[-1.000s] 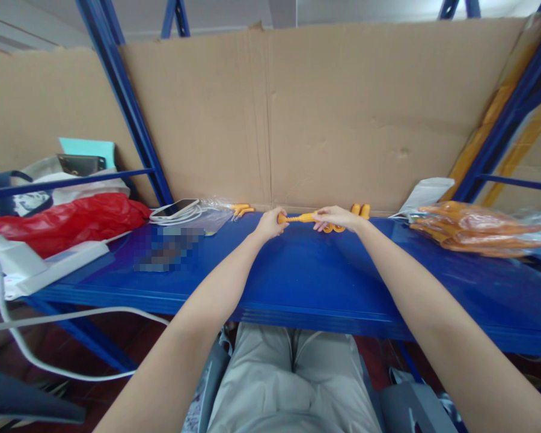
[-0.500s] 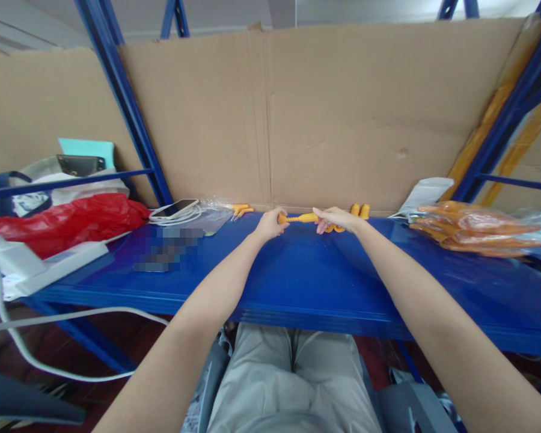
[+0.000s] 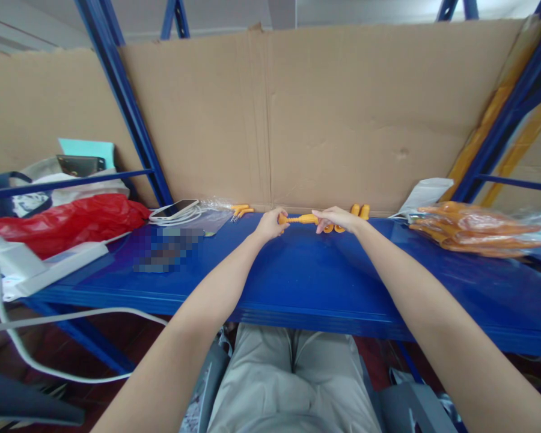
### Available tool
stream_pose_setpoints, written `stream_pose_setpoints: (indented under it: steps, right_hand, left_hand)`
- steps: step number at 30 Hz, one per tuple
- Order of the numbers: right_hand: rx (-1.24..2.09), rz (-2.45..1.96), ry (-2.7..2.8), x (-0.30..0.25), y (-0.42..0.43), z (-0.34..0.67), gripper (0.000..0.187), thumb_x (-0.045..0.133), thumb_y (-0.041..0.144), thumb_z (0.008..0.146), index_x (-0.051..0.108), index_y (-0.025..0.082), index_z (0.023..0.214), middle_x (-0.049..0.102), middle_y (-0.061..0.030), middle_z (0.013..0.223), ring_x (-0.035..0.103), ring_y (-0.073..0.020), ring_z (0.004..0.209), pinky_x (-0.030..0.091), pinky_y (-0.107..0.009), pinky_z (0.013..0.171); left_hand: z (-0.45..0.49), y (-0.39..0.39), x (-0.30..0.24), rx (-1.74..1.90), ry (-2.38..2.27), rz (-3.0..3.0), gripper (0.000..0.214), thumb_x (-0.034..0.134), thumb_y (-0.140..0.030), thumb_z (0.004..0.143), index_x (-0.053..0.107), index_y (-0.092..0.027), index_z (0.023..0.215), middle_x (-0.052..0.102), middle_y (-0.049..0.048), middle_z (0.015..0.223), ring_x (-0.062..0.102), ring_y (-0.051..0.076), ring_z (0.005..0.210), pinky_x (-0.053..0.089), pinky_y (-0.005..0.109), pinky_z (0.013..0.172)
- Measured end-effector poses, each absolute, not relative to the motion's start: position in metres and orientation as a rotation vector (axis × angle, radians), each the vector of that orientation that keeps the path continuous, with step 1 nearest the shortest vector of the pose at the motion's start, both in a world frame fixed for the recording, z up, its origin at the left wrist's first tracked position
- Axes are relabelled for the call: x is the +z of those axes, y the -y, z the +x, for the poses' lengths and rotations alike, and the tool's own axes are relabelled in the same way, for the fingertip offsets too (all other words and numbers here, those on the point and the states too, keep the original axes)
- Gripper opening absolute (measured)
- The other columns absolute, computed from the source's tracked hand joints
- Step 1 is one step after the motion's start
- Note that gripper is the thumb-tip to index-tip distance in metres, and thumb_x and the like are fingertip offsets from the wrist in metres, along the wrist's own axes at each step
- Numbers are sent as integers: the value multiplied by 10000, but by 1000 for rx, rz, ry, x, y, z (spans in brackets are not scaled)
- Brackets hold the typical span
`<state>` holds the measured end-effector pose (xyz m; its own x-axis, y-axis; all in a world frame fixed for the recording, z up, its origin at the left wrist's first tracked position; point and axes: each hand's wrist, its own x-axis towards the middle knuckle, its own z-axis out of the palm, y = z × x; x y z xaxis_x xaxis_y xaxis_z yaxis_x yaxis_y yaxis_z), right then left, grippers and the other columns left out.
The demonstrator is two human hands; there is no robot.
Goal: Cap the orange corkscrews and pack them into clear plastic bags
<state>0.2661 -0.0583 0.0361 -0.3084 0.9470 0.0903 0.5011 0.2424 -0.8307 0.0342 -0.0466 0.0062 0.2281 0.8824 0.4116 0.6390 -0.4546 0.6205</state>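
Near the back of the blue table, both of my hands grip one thin orange plastic piece (image 3: 308,219), stretched level between them. Toward the left it has a narrow, ribbed or twisted section; toward the right it is thicker and smooth. My left hand (image 3: 270,224) is closed round its left end, which the fingers partly hide. The fingers of my right hand (image 3: 339,219) pinch the thicker end. Just beneath the right hand show small round orange parts (image 3: 339,228), and two orange pegs (image 3: 365,211) stand behind the wrist. The exact kind of piece is too small to make out.
Orange pieces (image 3: 241,210) lie left of my hands, near a phone (image 3: 178,208) and coiled white cable (image 3: 192,215). Bagged orange items (image 3: 473,228) sit at right. A red bag (image 3: 81,222) lies at left. A cardboard sheet (image 3: 333,120) walls off the back.
My right hand's fingertips have shifted very slightly left along the orange piece, and the round parts below show a little more. The left hand stays in place.
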Motion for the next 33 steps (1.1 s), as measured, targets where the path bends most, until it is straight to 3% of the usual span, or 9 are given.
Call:
stream_pose_setpoints:
  steps: [4,7,9,13,24,29,31,33]
  right_hand:
    - [957,-1337,1889,33,55,268,410,618,557,851,676,160,764,734,-99,714,699,-201,701,562,-355,782]
    - [933,-1303,1881,30,52,270,337,743,444,781,672,160,947,750,-92,862,694,-168,708,560,-301,752]
    - [905,-1301,1885,29,50,270,337,788,380,743,670,163,972,750,-87,891,689,-158,720,553,-281,743]
    - [859,-1322,1933,31,52,268,276,742,429,778,696,159,818,752,-87,832,682,-163,727,540,-290,765]
    - [745,-1333,2032,40,61,267,496,581,582,848,689,189,564,748,-90,732,684,-219,832,478,-409,927]
    - [847,-1307,1954,37,57,268,381,639,531,830,707,173,719,748,-93,765,675,-187,719,531,-371,821]
    - [861,-1294,1908,35,53,269,294,742,456,759,708,178,846,754,-81,825,674,-175,720,543,-348,790]
    - [883,-1270,1882,33,50,271,330,820,378,677,696,185,914,757,-73,879,679,-170,753,547,-327,785]
  left_hand:
    - [35,45,4,1071,-1406,2198,237,677,-83,795,556,-167,980,570,-60,692,542,49,443,421,154,442]
    - [34,44,3,1053,-1430,2211,238,677,-87,796,560,-166,988,577,-54,713,538,43,443,423,152,447]
    - [34,44,3,1039,-1448,2220,236,673,-93,801,565,-168,997,586,-51,722,544,44,449,429,154,455]
    - [34,45,4,1031,-1450,2244,242,672,-96,802,574,-166,1012,599,-43,731,562,55,461,437,163,464]
    - [35,43,3,1057,-1397,2234,237,689,-102,779,581,-175,978,578,-68,652,552,60,463,450,178,509]
    - [35,44,4,1048,-1432,2259,232,673,-97,782,588,-173,984,585,-70,625,567,75,467,463,197,552]
    - [35,45,4,1029,-1457,2276,229,665,-95,784,597,-168,990,596,-64,624,576,82,473,472,207,577]
    - [35,45,4,1022,-1463,2273,227,657,-95,790,601,-167,997,603,-60,624,582,87,476,473,207,574]
